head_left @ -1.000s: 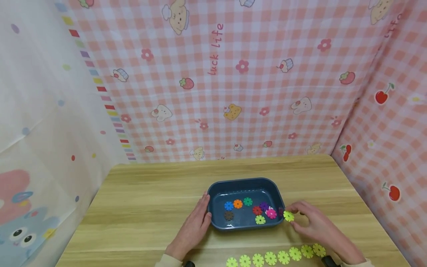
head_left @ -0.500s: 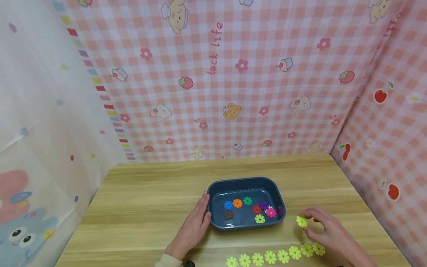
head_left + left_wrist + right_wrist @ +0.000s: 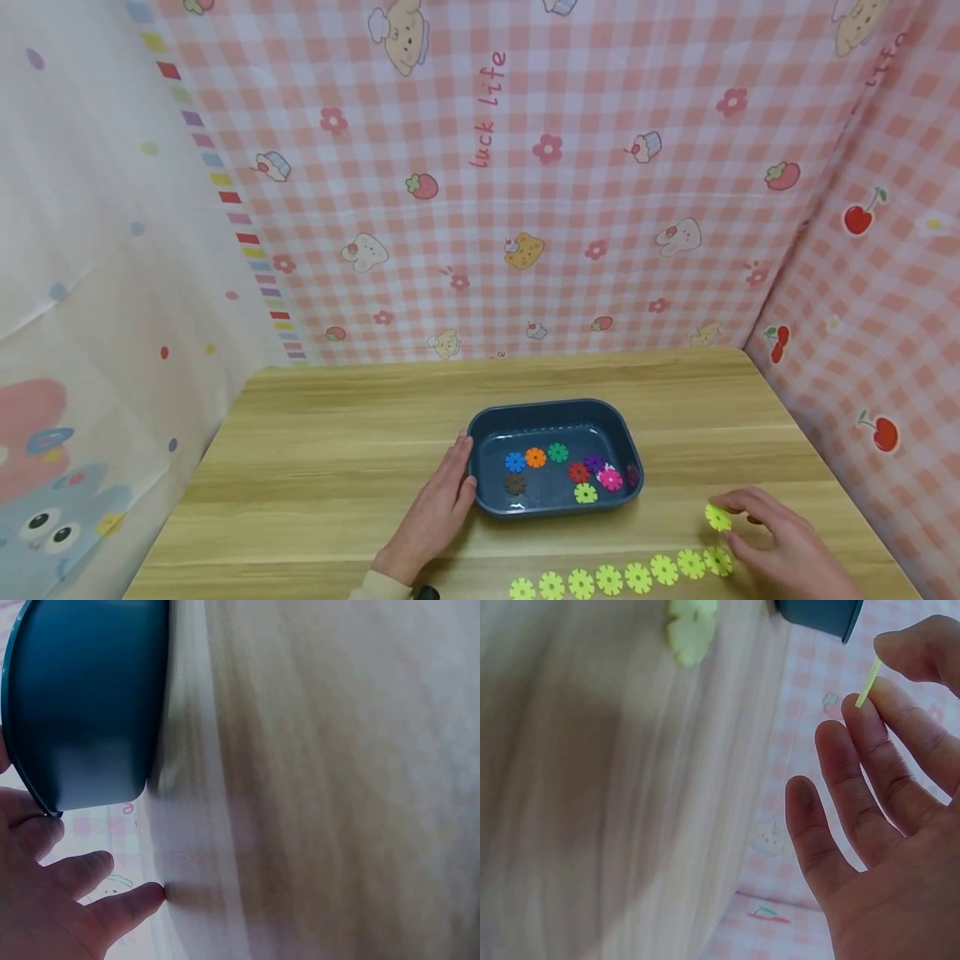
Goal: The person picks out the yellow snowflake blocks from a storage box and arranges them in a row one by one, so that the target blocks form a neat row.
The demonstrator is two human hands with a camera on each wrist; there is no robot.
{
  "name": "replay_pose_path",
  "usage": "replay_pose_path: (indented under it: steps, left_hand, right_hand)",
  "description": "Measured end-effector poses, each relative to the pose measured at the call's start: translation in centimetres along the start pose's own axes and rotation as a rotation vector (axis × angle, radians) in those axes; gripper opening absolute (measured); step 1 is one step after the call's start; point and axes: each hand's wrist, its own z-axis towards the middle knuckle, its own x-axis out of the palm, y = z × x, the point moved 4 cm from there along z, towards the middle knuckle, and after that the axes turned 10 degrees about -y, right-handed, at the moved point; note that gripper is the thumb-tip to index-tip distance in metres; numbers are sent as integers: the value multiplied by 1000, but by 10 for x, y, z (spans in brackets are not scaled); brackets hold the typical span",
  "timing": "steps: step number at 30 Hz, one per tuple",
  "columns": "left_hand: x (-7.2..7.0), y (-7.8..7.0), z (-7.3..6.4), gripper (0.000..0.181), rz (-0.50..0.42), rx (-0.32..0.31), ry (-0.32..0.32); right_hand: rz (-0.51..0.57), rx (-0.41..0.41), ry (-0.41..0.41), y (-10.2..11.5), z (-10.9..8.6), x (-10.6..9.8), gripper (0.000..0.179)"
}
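Note:
My right hand [image 3: 783,542] pinches a yellow-green notched plastic disc [image 3: 717,517], a snowflake-shaped building piece, between thumb and fingertips. In the right wrist view the disc [image 3: 868,682] shows edge-on, and the other fingers are spread. Just below it in the head view runs a row of several matching yellow-green discs [image 3: 610,579], laid flat along the table's near side. My left hand [image 3: 435,512] lies with extended fingers against the left side of a dark blue tray [image 3: 517,505]. The left wrist view shows these fingers [image 3: 82,874] by the tray's rim.
Inside the tray are several discs of other colours, among them a blue disc [image 3: 514,462], an orange disc [image 3: 535,457] and a pink disc [image 3: 611,479]. One yellow-green disc [image 3: 585,493] lies there too. Patterned cloth [image 3: 480,208] stands behind the wooden table [image 3: 337,433].
My right hand has carried the pinched yellow-green disc from the tray's right edge, rightward and nearer to me, to above the row's right end. My left hand and the tray stay put.

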Motion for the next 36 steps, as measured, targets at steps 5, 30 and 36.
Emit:
replay_pose_path:
  steps: [5,30,36]
  left_hand:
    - [0,-1,0,57,9,5,0]
    - [0,-1,0,57,8,-1,5]
    - [0,-2,0,57,9,-2,3]
  right_hand:
    - [-14,28,23,-11,-9,-6,44]
    - [27,255,461,-45,-25,-9,36]
    - [68,241,495,-48,-30,-7,36]
